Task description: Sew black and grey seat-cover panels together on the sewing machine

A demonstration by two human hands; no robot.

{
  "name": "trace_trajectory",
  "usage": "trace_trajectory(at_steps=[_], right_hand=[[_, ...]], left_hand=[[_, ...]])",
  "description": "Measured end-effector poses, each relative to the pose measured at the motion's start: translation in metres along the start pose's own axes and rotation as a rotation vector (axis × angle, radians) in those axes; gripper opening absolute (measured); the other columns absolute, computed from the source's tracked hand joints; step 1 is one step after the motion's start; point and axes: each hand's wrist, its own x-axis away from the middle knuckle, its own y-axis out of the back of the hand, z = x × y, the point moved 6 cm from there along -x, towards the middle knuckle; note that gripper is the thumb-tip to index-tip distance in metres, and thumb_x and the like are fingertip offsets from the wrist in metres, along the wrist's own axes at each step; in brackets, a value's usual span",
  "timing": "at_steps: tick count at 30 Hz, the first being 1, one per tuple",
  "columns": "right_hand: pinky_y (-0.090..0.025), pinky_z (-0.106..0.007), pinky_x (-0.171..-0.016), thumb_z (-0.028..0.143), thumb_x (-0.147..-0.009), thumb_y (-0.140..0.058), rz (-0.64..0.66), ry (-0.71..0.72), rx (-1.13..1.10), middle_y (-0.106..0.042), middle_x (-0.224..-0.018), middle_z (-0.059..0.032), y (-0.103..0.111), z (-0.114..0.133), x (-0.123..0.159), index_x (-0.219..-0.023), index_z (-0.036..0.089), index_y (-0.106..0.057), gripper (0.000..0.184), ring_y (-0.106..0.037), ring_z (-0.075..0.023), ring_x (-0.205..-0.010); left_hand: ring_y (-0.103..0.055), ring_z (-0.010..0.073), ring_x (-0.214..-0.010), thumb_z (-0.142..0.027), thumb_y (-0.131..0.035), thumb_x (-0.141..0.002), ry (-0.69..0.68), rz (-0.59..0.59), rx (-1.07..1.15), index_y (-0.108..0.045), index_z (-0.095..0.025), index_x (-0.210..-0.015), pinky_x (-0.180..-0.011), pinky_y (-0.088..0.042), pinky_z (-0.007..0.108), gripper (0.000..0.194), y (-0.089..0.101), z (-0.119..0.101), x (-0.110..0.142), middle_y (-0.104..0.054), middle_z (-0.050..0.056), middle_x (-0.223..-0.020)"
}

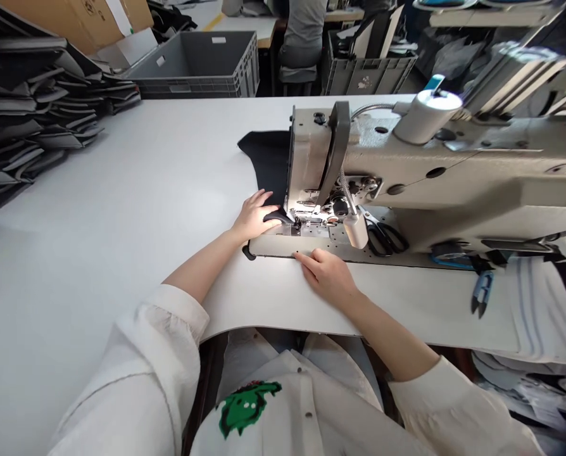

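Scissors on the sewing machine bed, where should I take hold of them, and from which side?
Grip the scissors by their black finger loops, probably coming from the front right with your right hand. The loops lie flat toward you on the sewing machine bed, while the blades angle back under the machine arm.

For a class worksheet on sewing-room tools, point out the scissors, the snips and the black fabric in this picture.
scissors [382,239], head view, on the black handles
snips [482,292], head view, on the blue grip
black fabric [266,161], head view, on the part left of the sewing machine's head
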Motion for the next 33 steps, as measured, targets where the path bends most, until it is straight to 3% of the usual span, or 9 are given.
trace_trajectory(at_steps=[4,9,13,17,20,22,24,28,33], right_hand=[[-0.029,-0.027,-0.058,0.021,-0.096,-0.038,0.006,-0.019,-0.007,-0.055,-0.077,-0.0043,0.0,-0.001,0.0,-0.118,0.021,-0.065,0.035,-0.048,-0.0143,-0.068],[-0.032,-0.027,-0.058,0.022,-0.096,-0.038,0.006,-0.037,-0.028,-0.056,-0.079,-0.0049,0.002,0.0,0.0,-0.118,0.019,-0.065,0.035,-0.051,-0.015,-0.071],[-0.035,-0.027,-0.057,0.021,-0.095,-0.038,-0.024,-0.046,-0.047,-0.057,-0.08,-0.0057,0.003,-0.001,0.001,-0.117,0.019,-0.065,0.035,-0.052,-0.0158,-0.071],[-0.041,-0.029,-0.06,0.018,-0.094,-0.039,-0.057,0.051,-0.044,-0.058,-0.082,-0.0063,0.003,-0.002,0.001,-0.12,0.02,-0.062,0.035,-0.055,-0.0174,-0.073],[-0.047,-0.031,-0.067,0.011,-0.092,-0.038,-0.074,0.226,-0.07,-0.061,-0.098,-0.0087,0.008,0.008,-0.006,-0.126,0.022,-0.057,0.04,-0.058,-0.0186,-0.083],[-0.049,-0.034,-0.076,0.005,-0.091,-0.037,-0.091,0.373,-0.07,-0.059,-0.113,-0.0109,0.015,0.027,-0.015,-0.131,0.024,-0.051,0.047,-0.058,-0.02,-0.097],[-0.047,-0.039,-0.089,0.002,-0.09,-0.039,-0.059,0.571,-0.058,-0.054,-0.129,-0.0111,0.02,0.058,-0.024,-0.133,0.027,-0.047,0.051,-0.053,-0.0215,-0.115],[-0.037,-0.043,-0.107,0.009,-0.093,-0.043,0.166,0.946,-0.106,-0.055,-0.134,-0.0039,0.01,0.117,-0.027,-0.108,0.024,-0.062,0.028,-0.04,-0.0202,-0.133],[-0.048,-0.034,-0.091,0.011,-0.096,-0.037,0.195,0.816,-0.396,-0.071,-0.091,-0.0031,-0.012,0.108,-0.031,-0.081,0.019,-0.06,0.029,-0.056,-0.0174,-0.118]], left_hand=[[-0.04,0.0268,-0.133,-0.028,-0.057,-0.085,-0.071,0.012,-0.009,-0.069,-0.021,-0.111,-0.109,-0.035,0.042,0.03,-0.001,0.003,-0.015,-0.053,0.01,-0.137],[-0.046,0.0272,-0.128,-0.023,-0.054,-0.085,-0.002,0.027,-0.076,-0.065,-0.019,-0.118,-0.105,-0.039,0.042,0.035,0.006,-0.005,-0.012,-0.056,0.01,-0.134],[-0.05,0.0301,-0.12,-0.015,-0.049,-0.087,-0.06,0.129,-0.291,-0.069,-0.013,-0.107,-0.101,-0.039,0.046,0.028,0.022,-0.055,0.047,-0.066,0.015,-0.108],[-0.062,0.0227,-0.095,-0.024,-0.05,-0.091,-0.211,0.465,-0.145,-0.07,-0.015,-0.092,-0.08,-0.046,0.032,0.022,0.04,-0.092,0.13,-0.067,0.011,-0.097],[-0.057,0.0223,-0.111,-0.049,-0.057,-0.087,-0.127,0.419,0.063,-0.067,-0.024,-0.107,-0.09,-0.044,0.031,0.034,0.062,-0.065,0.157,-0.063,0.005,-0.119],[-0.042,0.0297,-0.13,-0.062,-0.062,-0.078,0.09,0.305,0.017,-0.052,-0.022,-0.132,-0.105,-0.035,0.04,0.069,0.07,-0.026,0.161,-0.046,0.011,-0.142],[-0.022,0.0352,-0.141,-0.07,-0.064,-0.069,0.166,0.292,-0.047,-0.029,-0.017,-0.147,-0.114,-0.019,0.05,0.101,0.065,-0.001,0.164,-0.024,0.016,-0.155],[-0.008,0.0337,-0.145,-0.074,-0.06,-0.07,0.119,0.352,-0.046,-0.016,-0.014,-0.151,-0.117,-0.003,0.051,0.11,0.05,0.003,0.165,-0.009,0.016,-0.158],[-0.003,0.035,-0.146,-0.079,-0.061,-0.063,0.109,0.389,-0.015,-0.012,-0.014,-0.152,-0.117,-0.001,0.051,0.121,0.051,-0.002,0.166,-0.003,0.016,-0.159]])
